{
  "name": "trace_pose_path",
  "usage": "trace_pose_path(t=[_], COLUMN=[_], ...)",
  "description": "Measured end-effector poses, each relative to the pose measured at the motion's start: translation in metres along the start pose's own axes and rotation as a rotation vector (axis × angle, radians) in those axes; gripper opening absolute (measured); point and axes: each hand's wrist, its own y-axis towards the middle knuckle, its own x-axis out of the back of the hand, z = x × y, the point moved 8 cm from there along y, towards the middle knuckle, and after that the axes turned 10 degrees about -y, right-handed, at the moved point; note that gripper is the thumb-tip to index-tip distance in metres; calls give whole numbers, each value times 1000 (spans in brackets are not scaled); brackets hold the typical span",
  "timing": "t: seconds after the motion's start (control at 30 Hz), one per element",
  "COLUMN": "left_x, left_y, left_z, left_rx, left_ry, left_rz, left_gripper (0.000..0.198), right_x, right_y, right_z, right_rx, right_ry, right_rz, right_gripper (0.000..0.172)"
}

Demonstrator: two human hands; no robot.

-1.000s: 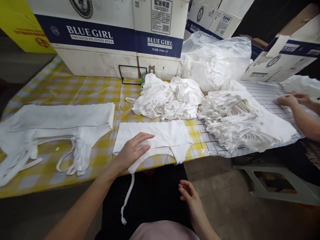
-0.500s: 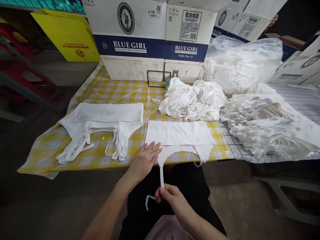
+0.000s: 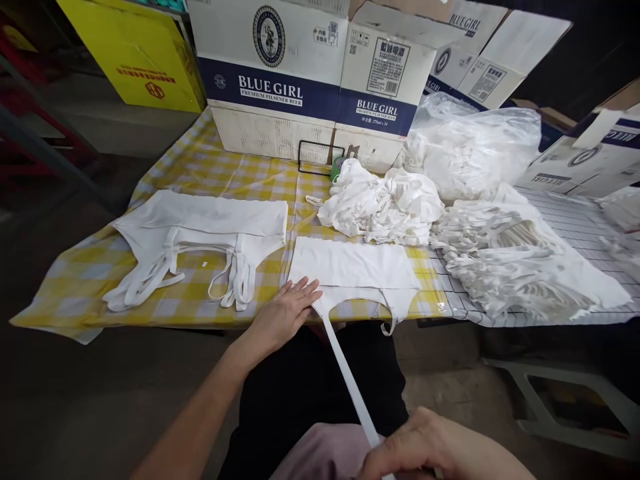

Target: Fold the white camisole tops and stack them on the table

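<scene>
A white strappy top (image 3: 355, 263) lies flat at the table's front edge. My left hand (image 3: 286, 310) rests flat on its left side, fingers stretched out. One shoulder strap (image 3: 350, 380) runs taut from the top toward my body, and my right hand (image 3: 415, 450) is closed round its lower part, at the bottom of the view. The other strap (image 3: 389, 328) hangs as a small loop over the table edge. To the left lie folded white tops (image 3: 215, 213), their straps bundled toward the front.
A heap of white garments (image 3: 383, 203) lies behind the top. Right of it are a layered white stack (image 3: 520, 260) and a filled clear plastic bag (image 3: 480, 143). Beer cartons (image 3: 270, 87) stand at the back, with a black wire frame (image 3: 320, 158) and green tape roll (image 3: 337, 168) before them.
My right hand has moved down and right toward my body, drawing the strap out long and taut. My left hand stays on the top. The view has shifted slightly.
</scene>
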Motion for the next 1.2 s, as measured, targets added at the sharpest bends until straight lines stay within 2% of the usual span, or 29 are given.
trace_pose_path(t=[0.1, 0.17, 0.23, 0.3, 0.37, 0.43, 0.5, 0.57, 0.67, 0.73, 0.83, 0.97, 1.03, 1.1, 1.2], left_x=[0, -1, -1, -1, 0, 1, 4, 8, 18, 25, 26, -2, -14, -19, -20], left_y=[-2, -3, -3, -3, -2, -2, -3, -3, 0, 4, 13, 19, 18, 17, 16], left_z=[-1, -1, -1, 1, 2, 2, -2, -11, -33, -49, -63, -60, -52, -46, -44], left_rx=[1, 4, 7, 10, 14, 24, 49, 87, 136, 130, 68, -12, -32, -39, -47], left_ry=[17, 10, -1, -15, -37, -77, -145, -245, -471, -626, -710, -609, -579, -572, -573], left_rz=[20, 27, 26, 21, 22, 41, 57, 54, -11, -67, -60, 201, 286, 313, 329], left_gripper=[45, 46, 46, 45, 44, 44, 50, 56, 51, 46, 47, 51, 54, 53, 39], right_x=[-25, -29, -19, 1, 21, 31, 28, 14, -9, -13, -5, 18, 30, 42, 55], right_y=[10, 14, 18, 21, 27, 35, 47, 59, 70, 72, 72, 69, 67, 65, 64], right_z=[24, 31, 38, 43, 40, 30, 15, -4, -28, -32, -25, -15, -12, -12, -14], right_rx=[191, 263, 341, 398, 378, 320, 260, 177, 45, 29, 66, 97, 120, 143, 139], right_ry=[-140, -222, -257, -229, -172, -92, 33, 195, 348, 357, 337, 354, 383, 417, 472], right_rz=[303, 362, 281, 117, -53, -152, -164, -106, 3, 28, -7, -110, -181, -262, -357], right_gripper=[22, 28, 24, 18, 14, 21, 34, 41, 41, 39, 34, 29, 29, 28, 26])
